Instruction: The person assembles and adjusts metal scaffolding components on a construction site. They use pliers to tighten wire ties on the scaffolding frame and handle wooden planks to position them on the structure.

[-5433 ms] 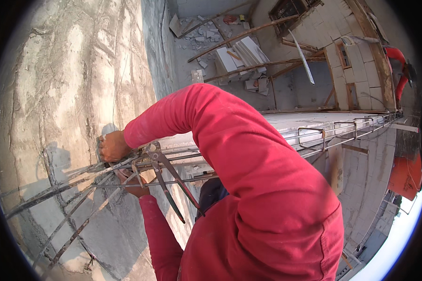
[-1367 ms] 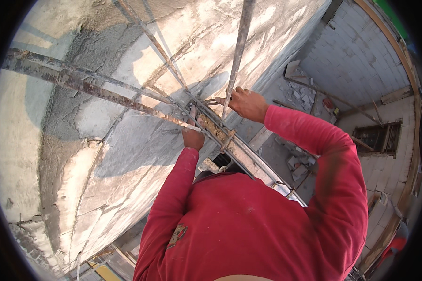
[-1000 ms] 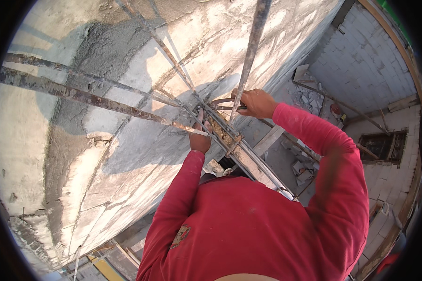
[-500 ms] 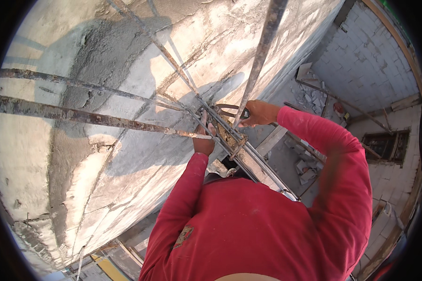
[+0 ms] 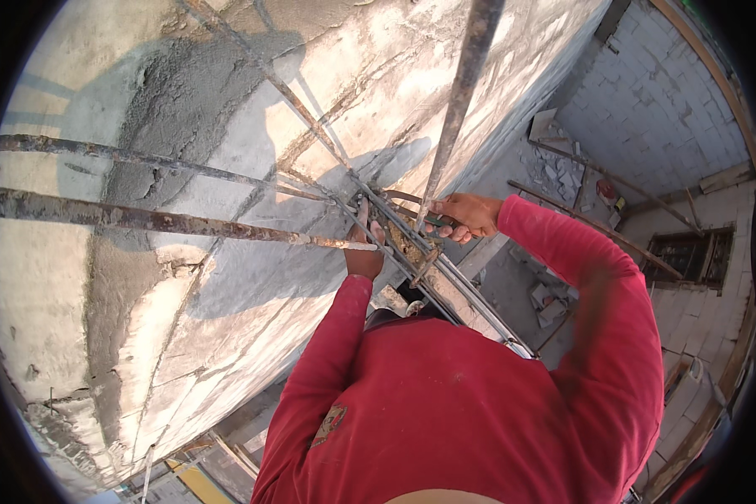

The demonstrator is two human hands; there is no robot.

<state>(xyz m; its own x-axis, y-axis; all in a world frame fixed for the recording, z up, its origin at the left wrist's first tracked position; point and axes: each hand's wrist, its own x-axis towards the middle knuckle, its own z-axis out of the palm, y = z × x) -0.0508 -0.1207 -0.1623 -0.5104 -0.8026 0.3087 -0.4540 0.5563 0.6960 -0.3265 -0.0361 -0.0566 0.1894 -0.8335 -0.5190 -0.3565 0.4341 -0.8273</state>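
Observation:
My right hand (image 5: 470, 216) is closed around the handles of dark pincers (image 5: 405, 198), whose far end reaches left into a cluster of steel reinforcing bars (image 5: 454, 281). A long upright rebar (image 5: 464, 92) passes in front of the tool near my fingers. My left hand (image 5: 364, 255) is on the left side of the bars, against the wall, its fingers closed among the steel. What it holds is hidden, and a rusty rebar (image 5: 143, 214) crosses in front of it. Between the bars lies rough brown masonry (image 5: 410, 245), just below the pincers.
A large plastered wall (image 5: 252, 176) fills the left side. More rebars (image 5: 277, 84) slant over it toward my hands. Far below on the right are rubble (image 5: 554, 302), loose poles (image 5: 596, 223), a block wall (image 5: 655, 109) and a dark framed opening (image 5: 689, 256).
My right hand has turned and shifted slightly right and down, with its fingers now showing along the pincers' handles. My left hand has stayed in nearly the same place.

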